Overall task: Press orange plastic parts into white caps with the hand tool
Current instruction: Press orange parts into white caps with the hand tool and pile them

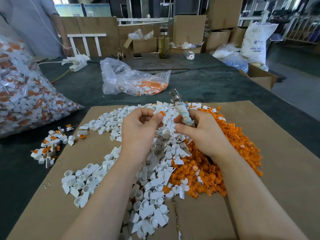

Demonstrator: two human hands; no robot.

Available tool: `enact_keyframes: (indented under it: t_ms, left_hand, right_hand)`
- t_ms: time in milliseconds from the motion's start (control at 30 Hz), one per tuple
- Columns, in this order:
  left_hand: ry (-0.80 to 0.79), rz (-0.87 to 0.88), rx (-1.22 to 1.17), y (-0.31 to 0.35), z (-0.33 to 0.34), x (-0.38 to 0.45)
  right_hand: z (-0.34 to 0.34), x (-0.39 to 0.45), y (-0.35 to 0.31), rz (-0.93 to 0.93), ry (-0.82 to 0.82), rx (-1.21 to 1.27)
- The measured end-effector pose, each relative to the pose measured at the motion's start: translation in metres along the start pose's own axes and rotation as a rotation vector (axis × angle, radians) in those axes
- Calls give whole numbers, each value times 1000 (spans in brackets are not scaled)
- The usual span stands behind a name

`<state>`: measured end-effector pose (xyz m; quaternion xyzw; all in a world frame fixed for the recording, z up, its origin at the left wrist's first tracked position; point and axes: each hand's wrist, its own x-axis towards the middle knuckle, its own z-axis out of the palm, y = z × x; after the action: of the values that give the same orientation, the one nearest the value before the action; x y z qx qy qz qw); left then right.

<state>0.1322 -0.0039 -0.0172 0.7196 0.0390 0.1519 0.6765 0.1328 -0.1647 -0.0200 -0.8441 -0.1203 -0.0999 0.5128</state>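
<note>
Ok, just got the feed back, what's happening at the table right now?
A person is assembling caps over a cardboard sheet. The left hand pinches a white cap with an orange part at its fingertips, and the right hand grips the wrapped hand tool, its metal head up and clear of the cap. Loose white caps and orange parts are heaped below; mixed white and orange pieces lie to the left.

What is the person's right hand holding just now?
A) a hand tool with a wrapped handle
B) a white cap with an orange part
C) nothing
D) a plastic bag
A: the right hand grips the tool by its cloth-wrapped handle, metal head pointing up, while the left hand pinches a white cap with an orange part.
</note>
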Motion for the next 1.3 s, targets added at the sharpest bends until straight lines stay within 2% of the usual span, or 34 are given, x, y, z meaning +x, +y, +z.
enact_keyframes:
  t_ms: [133,233,400,700,833,1067,1300]
  left_hand:
    - [6,51,78,0,4,-3]
    - [1,85,120,-2,8,-6]
    - [6,119,147,-4,11,-7]
    - [22,166,190,-5,12,-8]
    - [14,148,168,-4,9,-7]
    - [-27,86,-58,1,-3,2]
    - [-66,110,-113,-1,-8,5]
  right_hand:
    - [8,2,-2,-54,148,20]
    - [12,2,-4,-79,198,-20]
    - [18,2,-3,-71,214,-116]
    - [19,2,-6,-12,188,-35]
    - [13,2,-5,-16,103,7]
    - [-8,-2,-3,50,-190,-51]
    - [-8,-3,-7,64,-307,-68]
